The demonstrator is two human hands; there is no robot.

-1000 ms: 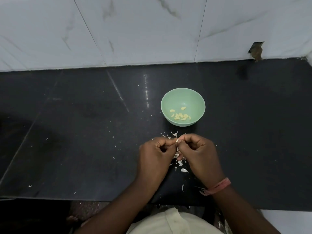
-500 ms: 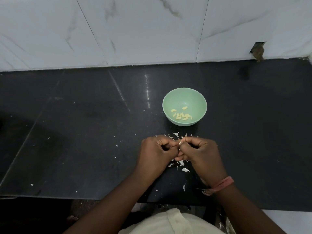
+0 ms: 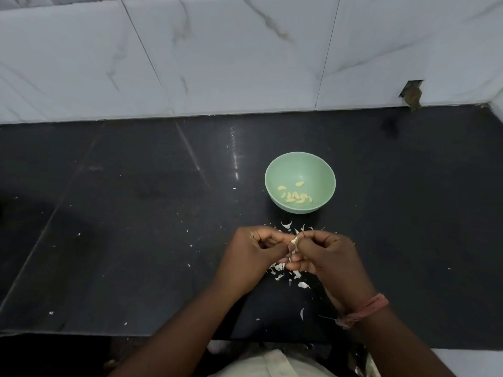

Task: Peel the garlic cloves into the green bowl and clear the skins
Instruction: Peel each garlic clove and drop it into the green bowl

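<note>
A pale green bowl (image 3: 300, 170) stands on the black counter, with several peeled yellow garlic cloves (image 3: 295, 197) lying inside it. Just in front of the bowl, my left hand (image 3: 253, 257) and my right hand (image 3: 326, 257) meet, fingertips pinched together on one small garlic clove (image 3: 294, 240). Most of that clove is hidden by the fingers. White garlic skins (image 3: 288, 276) lie scattered on the counter under and around both hands, and more skins (image 3: 287, 225) lie between the hands and the bowl.
The black stone counter (image 3: 136, 213) runs back to a white marble-tiled wall (image 3: 245, 55). Its front edge (image 3: 81, 333) lies close to my body. A hole in the wall (image 3: 412, 93) is at the far right. Tiny skin flecks dot the counter's left side.
Both hands have stayed together in front of the bowl, working the clove with small finger movements. The bowl and its cloves have not moved.
</note>
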